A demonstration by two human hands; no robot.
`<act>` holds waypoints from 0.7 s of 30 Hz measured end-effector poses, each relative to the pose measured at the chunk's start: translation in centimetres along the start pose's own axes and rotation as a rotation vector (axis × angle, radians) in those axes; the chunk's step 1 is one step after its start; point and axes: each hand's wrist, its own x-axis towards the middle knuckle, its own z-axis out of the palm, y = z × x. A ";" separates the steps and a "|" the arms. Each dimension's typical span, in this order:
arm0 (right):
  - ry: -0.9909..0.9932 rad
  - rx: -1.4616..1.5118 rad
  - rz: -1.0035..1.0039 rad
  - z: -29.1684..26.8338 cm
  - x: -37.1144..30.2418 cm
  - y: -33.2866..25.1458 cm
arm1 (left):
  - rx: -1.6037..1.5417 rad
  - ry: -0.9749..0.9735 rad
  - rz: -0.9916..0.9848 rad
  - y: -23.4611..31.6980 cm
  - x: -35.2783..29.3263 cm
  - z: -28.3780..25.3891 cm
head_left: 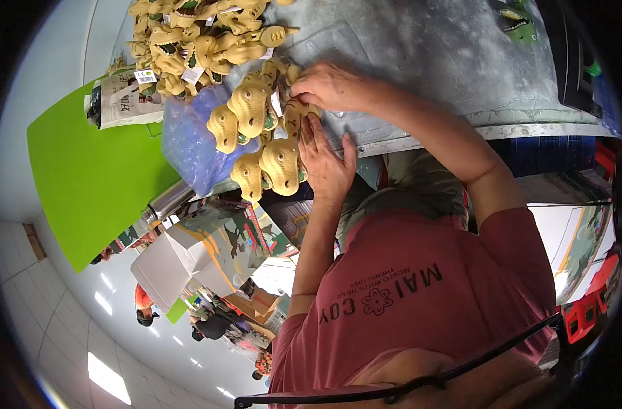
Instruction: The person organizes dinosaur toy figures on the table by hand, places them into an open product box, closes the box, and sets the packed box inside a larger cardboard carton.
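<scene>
Several tan toy dinosaurs with open green-lined mouths lie at the table edge, their heads pointing left and toward me. My left hand (326, 163) rests against the body of the nearest toy dinosaur (281, 165), fingers stretched out and thumb apart. Just beyond it, my right hand (330, 87) has its fingers bent and pressed together on a tan toy body; its fingertips are partly hidden. Next to those fingers is a white tag (277, 102). Another toy dinosaur (251, 105) lies to the left, with a smaller-looking head (222, 128) beside it.
A pile of tan toy dinosaurs (188, 51) with tags covers the far left of the grey table (420, 54). Crumpled clear blue plastic (195, 136) lies nearer, beside a bright green board (99, 170). A metal flask (168, 201) and an open carton (181, 262) are at left. A green toy head (519, 26) sits far right.
</scene>
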 end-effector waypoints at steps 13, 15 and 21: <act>0.082 -0.243 0.075 0.3 0.4 -2.3 | 0.006 -0.074 0.005 -0.9 0.9 -2.3; 0.064 -0.224 0.112 0.5 0.5 -1.8 | 0.031 -0.066 0.018 -0.8 1.0 -2.6; 0.336 0.174 0.030 -2.4 -0.1 -1.0 | 0.054 -0.064 -0.014 -0.5 0.6 -2.7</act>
